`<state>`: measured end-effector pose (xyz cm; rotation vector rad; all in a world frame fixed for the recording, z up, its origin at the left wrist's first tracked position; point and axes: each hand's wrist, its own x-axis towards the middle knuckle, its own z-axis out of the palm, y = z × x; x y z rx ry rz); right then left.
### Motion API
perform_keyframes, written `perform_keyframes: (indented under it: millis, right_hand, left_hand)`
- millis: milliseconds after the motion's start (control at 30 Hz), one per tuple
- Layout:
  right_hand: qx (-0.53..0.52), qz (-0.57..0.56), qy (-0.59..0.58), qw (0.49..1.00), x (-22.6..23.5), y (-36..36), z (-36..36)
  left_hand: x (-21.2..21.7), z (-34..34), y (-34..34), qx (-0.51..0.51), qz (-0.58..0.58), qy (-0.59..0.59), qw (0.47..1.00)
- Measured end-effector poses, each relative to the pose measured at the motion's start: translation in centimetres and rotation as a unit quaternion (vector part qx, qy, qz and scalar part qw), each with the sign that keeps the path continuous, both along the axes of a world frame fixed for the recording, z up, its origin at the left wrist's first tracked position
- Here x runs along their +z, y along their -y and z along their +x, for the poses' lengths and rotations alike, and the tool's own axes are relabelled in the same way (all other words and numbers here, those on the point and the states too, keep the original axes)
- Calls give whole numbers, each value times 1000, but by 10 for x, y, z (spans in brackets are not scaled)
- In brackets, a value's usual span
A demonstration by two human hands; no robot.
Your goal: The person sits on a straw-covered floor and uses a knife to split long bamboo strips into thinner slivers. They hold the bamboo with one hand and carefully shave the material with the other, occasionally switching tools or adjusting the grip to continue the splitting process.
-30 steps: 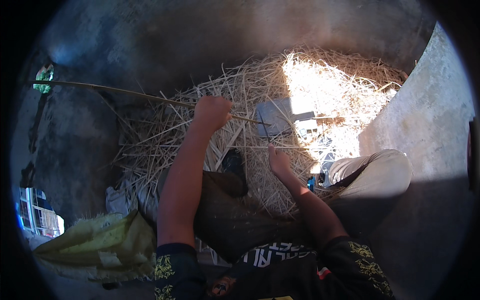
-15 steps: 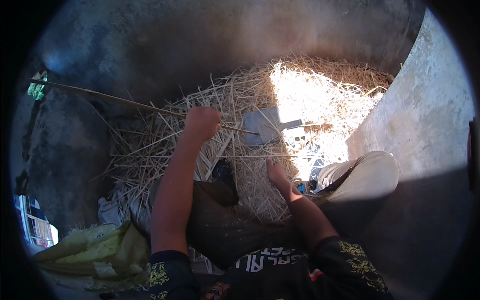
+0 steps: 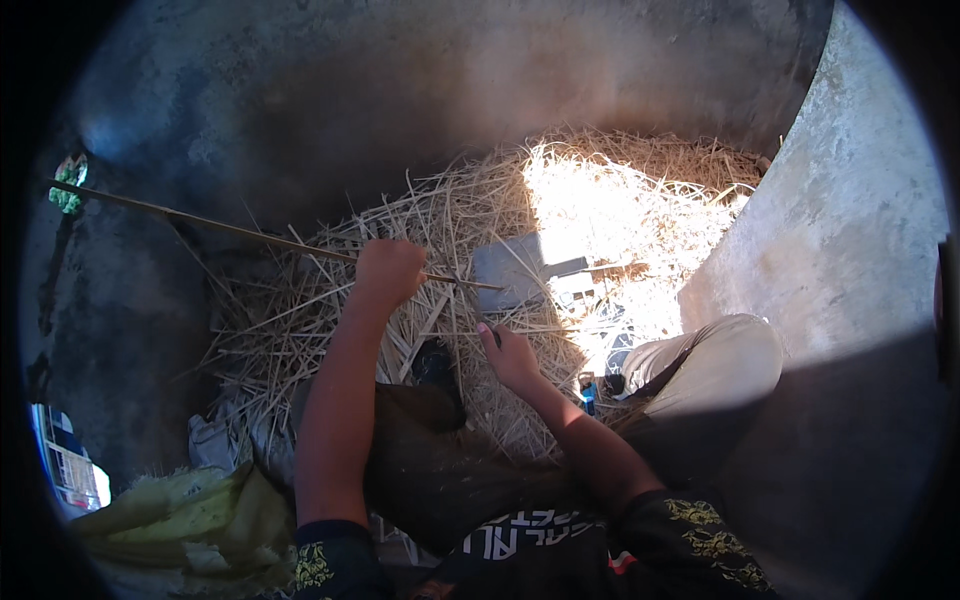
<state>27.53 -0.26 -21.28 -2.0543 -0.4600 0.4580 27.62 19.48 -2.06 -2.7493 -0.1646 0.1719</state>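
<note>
My left hand [image 3: 388, 272] is closed around a long thin cane stick [image 3: 230, 230] that runs from the far left across to the middle, over a heap of dry straw [image 3: 470, 210]. My right hand [image 3: 510, 355] rests lower on the straw, fingers curled on a small dark tool whose kind I cannot make out. Just beyond both hands a flat grey metal blade [image 3: 510, 268] lies on the straw, partly in sunlight.
A curved concrete wall [image 3: 850, 230] rises on the right. My bent knee in light trousers [image 3: 720, 370] sits beside it. A yellow-green sack [image 3: 190, 510] and crumpled cloth lie at lower left. Dark ground surrounds the straw behind and to the left.
My left hand has drawn the stick toward me and a little left. My right hand has shifted slightly along the straw. The view has tilted, so the heap sits lower.
</note>
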Motion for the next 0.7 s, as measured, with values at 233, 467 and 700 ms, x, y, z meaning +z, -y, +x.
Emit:
perform_keyframes:
  millis: [233,467,700]
  right_hand:
    - [-97,-109,-118,982,-97,24,14]
    - [-91,-48,-292,951,-65,21,14]
    - [-101,-5,-310,945,-78,19,13]
  left_hand:
    - [-2,2,3,10,-1,-7,1000]
    - [3,3,5,21,9,-31,999]
    - [1,1,3,14,-2,-16,1000]
